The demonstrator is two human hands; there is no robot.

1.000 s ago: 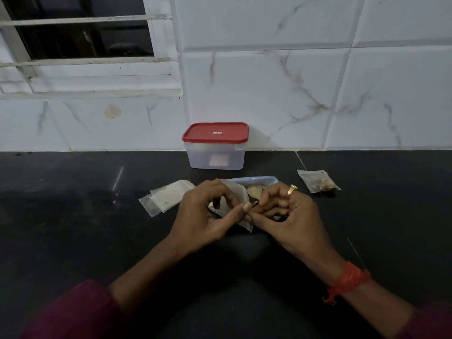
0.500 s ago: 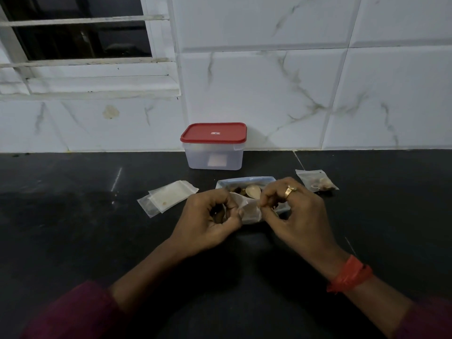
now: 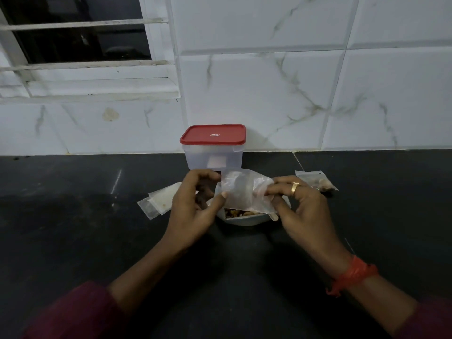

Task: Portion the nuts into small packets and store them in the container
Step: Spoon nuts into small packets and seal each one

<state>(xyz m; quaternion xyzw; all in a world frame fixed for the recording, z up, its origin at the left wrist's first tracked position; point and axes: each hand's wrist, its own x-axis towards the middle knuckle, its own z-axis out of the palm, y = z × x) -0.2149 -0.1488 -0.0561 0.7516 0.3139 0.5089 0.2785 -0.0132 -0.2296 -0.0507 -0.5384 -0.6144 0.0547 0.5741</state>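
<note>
Both hands hold one small clear packet (image 3: 242,192) stretched between them above the bowl of nuts (image 3: 241,215). My left hand (image 3: 193,204) pinches the packet's left edge with thumb and fingers. My right hand (image 3: 300,206), with a gold ring, pinches its right edge. The packet hides most of the bowl; only some nuts and the front rim show. A filled packet (image 3: 315,181) with nuts lies to the right on the counter. The clear container (image 3: 214,155) with a red lid (image 3: 212,134) stands closed behind the bowl, against the wall.
A small pile of empty packets (image 3: 156,200) lies left of my left hand on the black counter (image 3: 73,228). A white marble-tiled wall (image 3: 293,81) rises at the counter's back, with a barred window (image 3: 73,33) at upper left.
The hands have lifted the packet higher and spread it wide between them; earlier it was low and crumpled over the bowl. The head camera has moved in closer.
</note>
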